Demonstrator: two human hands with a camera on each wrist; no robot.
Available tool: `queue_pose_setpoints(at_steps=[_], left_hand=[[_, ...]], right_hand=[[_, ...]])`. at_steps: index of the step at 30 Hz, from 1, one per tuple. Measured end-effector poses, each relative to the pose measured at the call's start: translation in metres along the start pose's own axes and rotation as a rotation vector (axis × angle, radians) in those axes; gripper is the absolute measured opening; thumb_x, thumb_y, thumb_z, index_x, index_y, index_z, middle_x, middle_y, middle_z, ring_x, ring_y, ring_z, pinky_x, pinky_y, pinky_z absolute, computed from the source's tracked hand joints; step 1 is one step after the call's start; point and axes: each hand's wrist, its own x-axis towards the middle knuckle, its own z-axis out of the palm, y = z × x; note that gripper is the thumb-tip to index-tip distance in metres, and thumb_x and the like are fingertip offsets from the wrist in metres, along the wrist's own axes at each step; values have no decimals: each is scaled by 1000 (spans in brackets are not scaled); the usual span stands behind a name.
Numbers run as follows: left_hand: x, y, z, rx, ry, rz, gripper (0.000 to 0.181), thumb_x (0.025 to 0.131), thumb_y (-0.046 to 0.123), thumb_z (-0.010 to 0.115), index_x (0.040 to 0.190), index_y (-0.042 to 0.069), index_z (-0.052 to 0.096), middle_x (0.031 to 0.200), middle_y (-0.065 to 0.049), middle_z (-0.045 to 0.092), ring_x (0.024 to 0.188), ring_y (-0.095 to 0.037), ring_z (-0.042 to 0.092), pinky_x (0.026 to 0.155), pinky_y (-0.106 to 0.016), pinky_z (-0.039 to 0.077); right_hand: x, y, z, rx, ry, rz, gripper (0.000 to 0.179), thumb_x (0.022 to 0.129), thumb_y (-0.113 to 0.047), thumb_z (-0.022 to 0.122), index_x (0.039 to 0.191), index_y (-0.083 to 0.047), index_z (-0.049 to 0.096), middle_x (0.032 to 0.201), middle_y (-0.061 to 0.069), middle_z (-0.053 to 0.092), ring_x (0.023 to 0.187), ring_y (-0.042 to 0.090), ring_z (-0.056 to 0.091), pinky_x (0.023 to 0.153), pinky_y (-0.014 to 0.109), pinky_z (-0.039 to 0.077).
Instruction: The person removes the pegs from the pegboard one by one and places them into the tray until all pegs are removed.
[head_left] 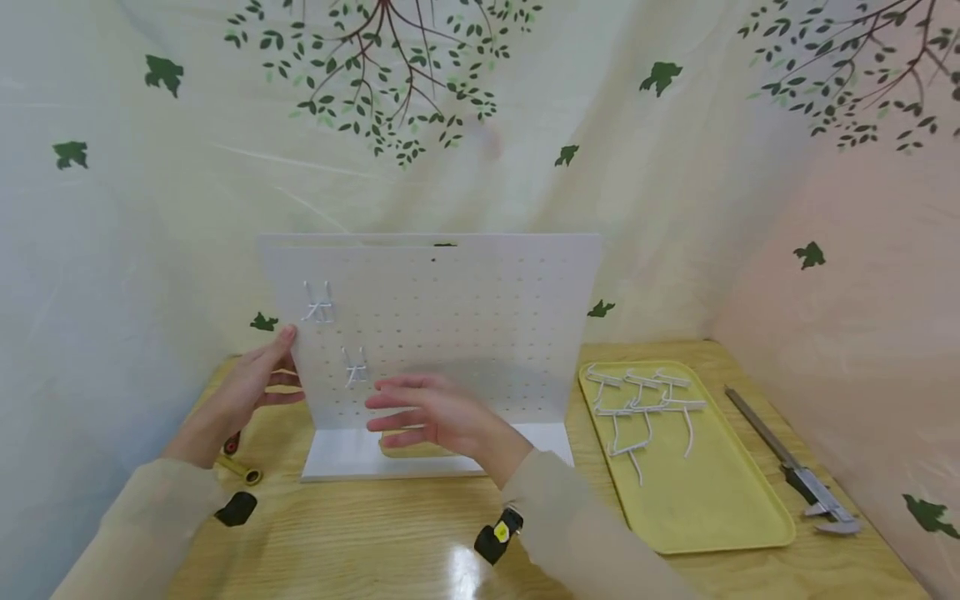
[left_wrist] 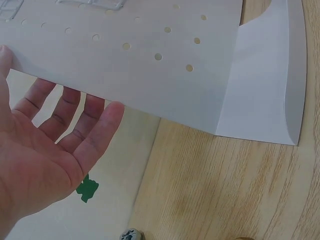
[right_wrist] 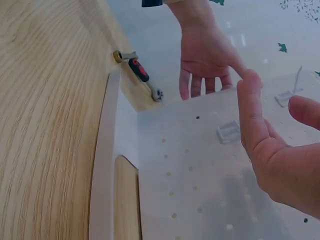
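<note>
A white pegboard stands upright on its white base, which has a cut-out in it. My left hand holds the board's left edge, thumb at the front and fingers reaching behind, their ends partly hidden in the left wrist view. In front of the lower middle of the board is my right hand, its fingers spread and nothing in them. Two white wire hooks hang on the board's left half: an upper hook near the edge and a lower hook close to my right fingertips.
On the right of the wooden table lies a yellow tray with several white hooks on it. A caliper rests beyond the tray. Behind my left wrist are a brass-coloured wrench and a red-and-black-handled tool.
</note>
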Motion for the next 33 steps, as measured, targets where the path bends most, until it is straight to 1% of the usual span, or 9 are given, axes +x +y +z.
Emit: queue_pose_setpoints(at_steps=[8,11,15,17,20,23,25,29,33], left_hand=[[0,-2,-1,2,4,-5,83,103,67,27,147,-3,39,130,-27,53,109,-33,61,88,-47,59],[-1,-1,-1,-6,1,-5,83,103,67,28,147,-2,39,129,-27,54,108,-32,62,88,-46,59],[-1,0,-2,-3,0,-10,83,102,68,28,147,-2,40,128,-26,54,109,-32,62,88,-45,59],[-1,-1,-1,4,1,-10,84,102,68,28,147,-1,40,128,-26,54,109,-33,61,88,-45,59],[-1,-1,-1,-4,-2,-9,84,102,68,28,146,-2,40,127,-26,55,109,-32,62,89,-46,59],[0,-2,0,-16,-4,-13,85,102,68,27,146,-4,39,127,-27,55,108,-32,63,89,-49,58],[0,-2,0,-14,-5,-14,85,102,68,27,147,-4,38,128,-28,54,108,-32,63,90,-50,58],[1,-2,-1,-2,-1,-11,85,102,68,26,148,-3,38,129,-28,54,108,-33,63,90,-51,58],[1,-1,-1,-3,-6,-9,85,102,68,26,148,-3,38,129,-28,54,109,-34,63,90,-51,57]], right_hand=[[26,0,18,137,46,77,36,104,-21,60,133,1,57,140,24,57,111,34,68,95,46,56],[34,2,24,156,67,82,26,104,-21,59,123,-2,61,140,25,56,111,35,68,96,46,55],[42,5,30,142,95,85,27,104,-19,60,123,0,60,137,26,58,111,37,67,94,47,56],[45,6,32,125,111,88,34,104,-19,61,130,2,57,135,25,60,107,35,69,92,45,57],[49,6,35,102,146,88,37,103,-15,61,133,5,56,132,24,62,93,27,72,88,43,59],[53,6,38,97,190,86,31,102,-10,61,129,6,60,128,24,64,79,20,69,85,42,60],[55,5,39,93,217,89,28,101,-7,61,126,5,62,125,23,66,73,18,67,82,40,61],[57,5,39,78,242,105,24,101,-8,63,122,3,65,116,19,69,71,17,66,77,37,62],[57,4,37,67,241,111,24,101,-9,63,122,2,66,105,13,71,71,17,65,75,35,62]])
